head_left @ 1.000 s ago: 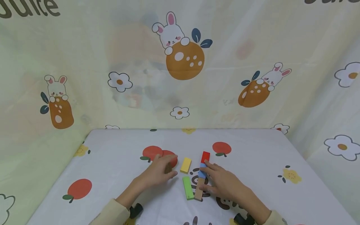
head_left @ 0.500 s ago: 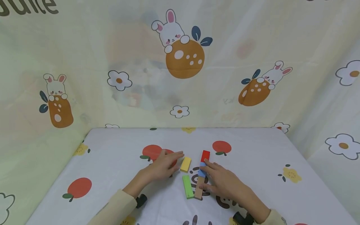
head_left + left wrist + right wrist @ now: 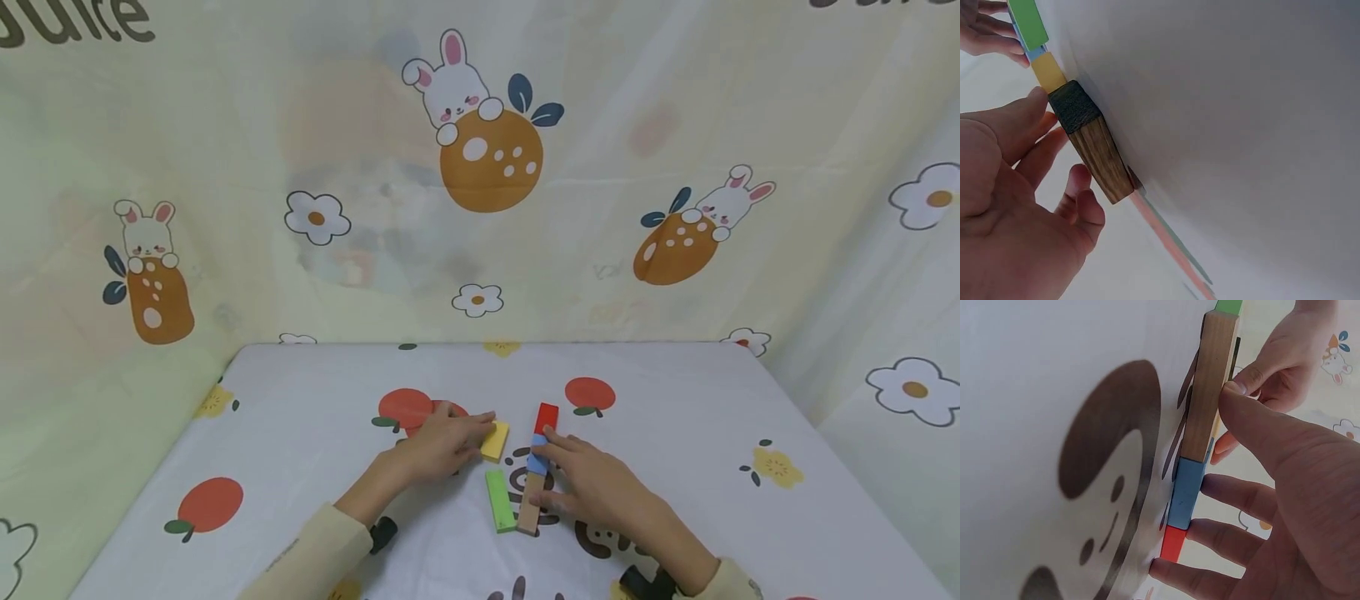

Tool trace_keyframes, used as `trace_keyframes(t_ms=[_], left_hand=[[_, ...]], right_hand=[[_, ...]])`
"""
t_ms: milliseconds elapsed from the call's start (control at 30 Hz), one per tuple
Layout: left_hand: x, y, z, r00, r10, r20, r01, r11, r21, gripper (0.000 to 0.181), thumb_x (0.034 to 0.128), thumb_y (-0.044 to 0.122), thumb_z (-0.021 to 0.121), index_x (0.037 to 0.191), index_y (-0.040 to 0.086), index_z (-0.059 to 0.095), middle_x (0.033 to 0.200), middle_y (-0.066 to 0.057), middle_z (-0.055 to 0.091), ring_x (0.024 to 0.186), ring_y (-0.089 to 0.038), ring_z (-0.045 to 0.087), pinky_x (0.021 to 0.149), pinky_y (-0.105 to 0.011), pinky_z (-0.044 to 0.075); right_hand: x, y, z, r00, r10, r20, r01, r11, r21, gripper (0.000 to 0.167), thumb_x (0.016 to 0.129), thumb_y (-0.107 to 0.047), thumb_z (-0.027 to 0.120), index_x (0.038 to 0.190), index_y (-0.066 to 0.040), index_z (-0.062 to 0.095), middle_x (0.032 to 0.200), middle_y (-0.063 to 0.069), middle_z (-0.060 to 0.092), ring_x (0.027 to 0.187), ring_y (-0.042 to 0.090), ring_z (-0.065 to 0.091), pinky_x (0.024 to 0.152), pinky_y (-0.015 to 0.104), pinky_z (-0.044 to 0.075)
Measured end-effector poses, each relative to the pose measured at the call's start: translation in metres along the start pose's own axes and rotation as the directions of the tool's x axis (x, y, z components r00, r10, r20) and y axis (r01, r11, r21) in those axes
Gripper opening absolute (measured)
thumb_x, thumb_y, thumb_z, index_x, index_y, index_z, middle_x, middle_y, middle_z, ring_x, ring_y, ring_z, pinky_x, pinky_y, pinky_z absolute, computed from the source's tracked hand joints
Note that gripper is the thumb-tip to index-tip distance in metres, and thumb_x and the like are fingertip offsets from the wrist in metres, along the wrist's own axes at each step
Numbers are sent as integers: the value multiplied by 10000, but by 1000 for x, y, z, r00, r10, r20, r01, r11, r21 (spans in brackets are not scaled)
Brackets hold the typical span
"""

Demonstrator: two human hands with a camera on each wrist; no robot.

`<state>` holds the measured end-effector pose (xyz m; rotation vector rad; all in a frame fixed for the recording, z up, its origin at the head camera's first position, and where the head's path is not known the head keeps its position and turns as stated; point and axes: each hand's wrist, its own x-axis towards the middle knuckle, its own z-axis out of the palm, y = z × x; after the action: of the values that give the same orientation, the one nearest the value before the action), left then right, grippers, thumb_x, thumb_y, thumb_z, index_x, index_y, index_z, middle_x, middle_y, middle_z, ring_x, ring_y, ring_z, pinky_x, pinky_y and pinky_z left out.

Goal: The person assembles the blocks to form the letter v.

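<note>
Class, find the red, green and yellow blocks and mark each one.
Red block (image 3: 1173, 544), right wrist view: middle of its visible face.
Green block (image 3: 500, 499), head view: middle of top face.
Yellow block (image 3: 496, 442), head view: middle of top face.

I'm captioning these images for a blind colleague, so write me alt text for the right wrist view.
A right hand rests its thumb and fingertips against a wooden block, blue block and red block, lined up end to end on white cloth printed with a cartoon face. A left hand and part of a green block show beyond.
</note>
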<state>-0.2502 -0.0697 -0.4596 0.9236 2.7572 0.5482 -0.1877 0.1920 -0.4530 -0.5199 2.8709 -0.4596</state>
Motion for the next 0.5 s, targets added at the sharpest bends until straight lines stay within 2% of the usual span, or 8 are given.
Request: trace_keyframes(t_ms=[300,500], left_hand=[[1,4,-1,999,47,-6,-46,998,40,558,1018,226,720,1551,197,558,1653,74,494,1199,-186,475,894,-259,445],[1,2,0,998,56,-14,-55,996,75,552,1015,219,723,1543,190,567,1638,71,516,1175,-178,490,892,-259,434]], right_hand=[[1,-1,-1,1000,11,-1,-11,1000,-9,762,862,-650,777,1474,-220,631,1658,116,489,1489,433,503,1088,681,508],[2,0,1,1000,12,3,-12,1000,-3,750,866,-640,779,1470,-219,633,1653,116,496,1488,438,502,1093,686,502]])
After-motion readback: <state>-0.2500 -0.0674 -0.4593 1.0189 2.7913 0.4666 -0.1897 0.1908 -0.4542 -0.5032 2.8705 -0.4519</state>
